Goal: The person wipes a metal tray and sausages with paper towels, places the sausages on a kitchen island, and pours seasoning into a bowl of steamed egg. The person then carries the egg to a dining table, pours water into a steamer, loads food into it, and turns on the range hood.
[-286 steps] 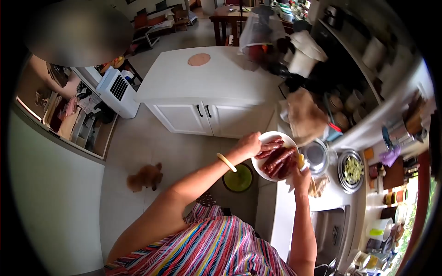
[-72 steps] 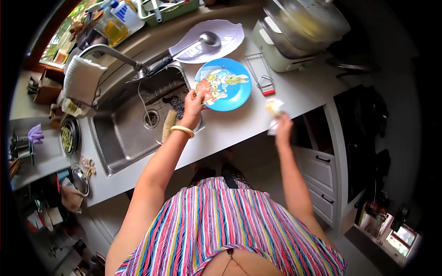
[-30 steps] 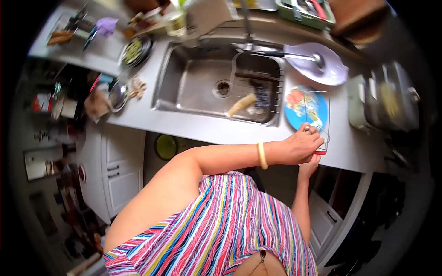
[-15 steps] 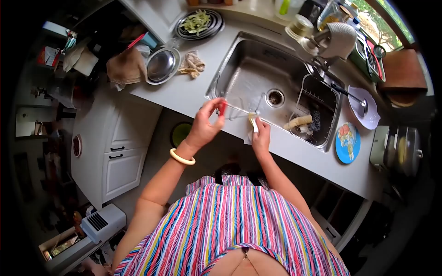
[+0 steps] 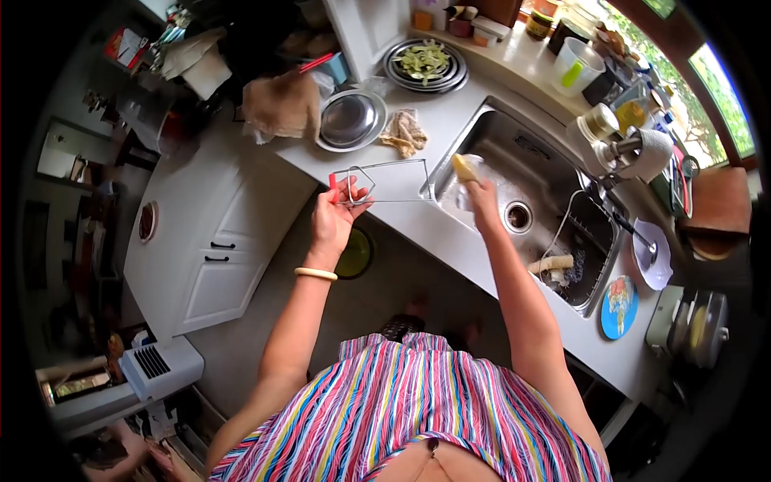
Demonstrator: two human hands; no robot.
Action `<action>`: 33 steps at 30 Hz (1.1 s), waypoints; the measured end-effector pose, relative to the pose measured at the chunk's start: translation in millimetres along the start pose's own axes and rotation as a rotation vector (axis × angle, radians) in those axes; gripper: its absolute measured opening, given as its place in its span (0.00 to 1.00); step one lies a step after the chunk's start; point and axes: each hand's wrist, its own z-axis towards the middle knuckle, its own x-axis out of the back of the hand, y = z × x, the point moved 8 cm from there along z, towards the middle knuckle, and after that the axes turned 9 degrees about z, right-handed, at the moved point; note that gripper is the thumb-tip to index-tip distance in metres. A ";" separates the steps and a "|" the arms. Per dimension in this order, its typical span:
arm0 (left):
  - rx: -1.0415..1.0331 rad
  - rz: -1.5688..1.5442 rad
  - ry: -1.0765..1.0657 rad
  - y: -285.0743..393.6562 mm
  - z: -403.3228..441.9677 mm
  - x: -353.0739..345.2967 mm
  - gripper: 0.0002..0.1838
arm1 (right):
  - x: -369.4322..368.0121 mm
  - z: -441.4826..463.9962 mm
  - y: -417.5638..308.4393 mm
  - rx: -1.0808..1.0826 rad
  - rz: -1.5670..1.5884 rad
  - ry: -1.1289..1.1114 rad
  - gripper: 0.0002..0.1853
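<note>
A white countertop (image 5: 454, 251) runs diagonally from the upper left of the frame toward the lower right, with a stainless steel sink (image 5: 482, 149) set into it and a bright window (image 5: 687, 92) at upper right. White cabinet doors (image 5: 225, 293) and an air cooler (image 5: 165, 365) stand at left.

Left of centre, the left hand (image 5: 336, 213), a cream bangle (image 5: 316, 274) on its wrist, grips the red-ended side of a wire frame (image 5: 393, 164), its fingers curled at the wires. The frame is held out sideways over the counter's front edge, its far end near the sink's left corner. Right of centre, the right hand (image 5: 483, 198) has its fingers closed on a yellow-and-white item (image 5: 463, 167) over the sink; blur hides what exactly it is.

Above the frame, a crumpled cloth (image 5: 404, 132) lies beside a domed metal lid (image 5: 352, 116); farther up, cut pale-green vegetables (image 5: 424, 60) sit on stacked metal plates (image 5: 400, 76). At lower right, a blue picture plate (image 5: 620, 309) rests between the sink and a steamer (image 5: 697, 325), just below a lilac dish (image 5: 660, 275) holding a ladle (image 5: 652, 251).
</note>
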 end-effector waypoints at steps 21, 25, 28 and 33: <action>0.207 0.579 -0.445 -36.7 -16.6 -51.8 0.16 | -106.0 -128.2 -109.1 0.170 -0.503 -0.522 0.16; -0.600 1.678 -0.145 -19.3 42.9 -53.7 0.19 | -4.8 -142.1 -95.8 0.066 -0.281 -0.190 0.13; -0.750 1.956 -0.399 -91.0 76.2 -28.8 0.23 | 61.0 -174.5 -112.1 0.110 -0.122 -0.024 0.09; -0.916 1.802 -0.371 -82.7 80.4 -35.7 0.10 | 158.7 -241.3 -107.9 0.130 -0.092 0.180 0.11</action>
